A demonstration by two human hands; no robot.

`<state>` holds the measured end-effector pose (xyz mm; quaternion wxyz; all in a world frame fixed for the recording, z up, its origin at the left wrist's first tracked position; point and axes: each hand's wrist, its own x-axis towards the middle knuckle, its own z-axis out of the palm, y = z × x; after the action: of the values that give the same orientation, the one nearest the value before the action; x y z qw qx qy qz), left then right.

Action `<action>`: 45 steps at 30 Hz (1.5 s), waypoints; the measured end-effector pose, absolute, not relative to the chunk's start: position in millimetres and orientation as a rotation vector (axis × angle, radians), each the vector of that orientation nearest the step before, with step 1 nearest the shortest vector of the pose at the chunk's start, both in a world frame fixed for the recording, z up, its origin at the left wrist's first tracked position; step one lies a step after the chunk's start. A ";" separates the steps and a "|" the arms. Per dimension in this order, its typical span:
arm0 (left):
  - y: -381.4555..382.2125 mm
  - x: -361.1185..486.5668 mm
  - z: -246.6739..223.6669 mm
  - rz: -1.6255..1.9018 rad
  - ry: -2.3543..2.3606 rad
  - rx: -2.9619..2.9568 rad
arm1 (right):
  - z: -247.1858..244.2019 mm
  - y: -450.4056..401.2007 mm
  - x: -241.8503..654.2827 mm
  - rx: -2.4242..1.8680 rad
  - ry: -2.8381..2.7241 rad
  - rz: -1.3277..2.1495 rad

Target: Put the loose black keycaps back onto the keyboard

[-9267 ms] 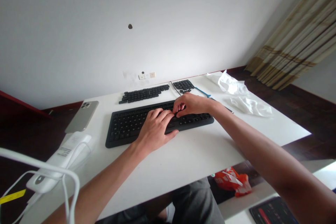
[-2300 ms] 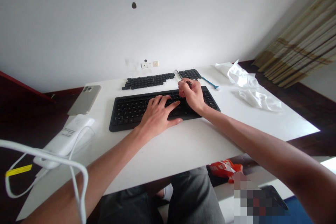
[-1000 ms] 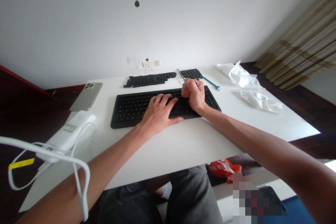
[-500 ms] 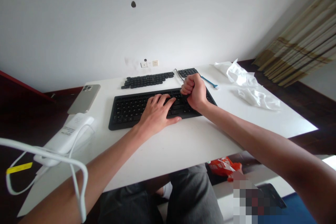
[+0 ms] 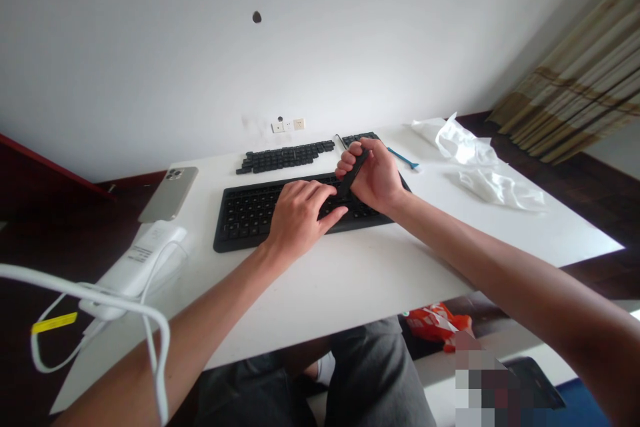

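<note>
A black keyboard [image 5: 250, 213] lies on the white table [image 5: 350, 280]. My left hand [image 5: 300, 217] rests flat on its middle keys with fingers spread. My right hand [image 5: 373, 177] is closed around a long, narrow black keycap [image 5: 351, 175], tilted above the keyboard's right part. Rows of loose black keycaps [image 5: 285, 157] sit behind the keyboard, with a smaller group [image 5: 357, 138] partly hidden by my right hand.
A phone [image 5: 170, 193] lies face down at the left. A white device with a cable [image 5: 135, 267] sits at the near left. A blue tool [image 5: 403, 159] and crumpled white plastic [image 5: 475, 160] lie at the right. An orange bag [image 5: 435, 323] is under the table.
My right hand has lifted from the keyboard's right side with the long black keycap now tilted in its grip. My left hand stays on the keys.
</note>
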<state>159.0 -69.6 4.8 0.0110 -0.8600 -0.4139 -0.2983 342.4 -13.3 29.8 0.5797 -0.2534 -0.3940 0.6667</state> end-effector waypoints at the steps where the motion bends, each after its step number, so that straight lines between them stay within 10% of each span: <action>1: -69.7 158.4 6.0 -0.942 -1.298 -2.664 | 28.1 -13.7 341.4 -0.589 -0.928 1.575; 45: -61.3 147.3 -0.6 -0.800 -1.189 -2.845 | 24.2 -7.9 375.0 -0.886 -1.952 0.676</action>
<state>147.3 -61.3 -0.6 -0.0219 -0.8930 -0.3730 -0.2510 375.0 -7.9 24.2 0.4320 -0.3554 -0.7833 0.2711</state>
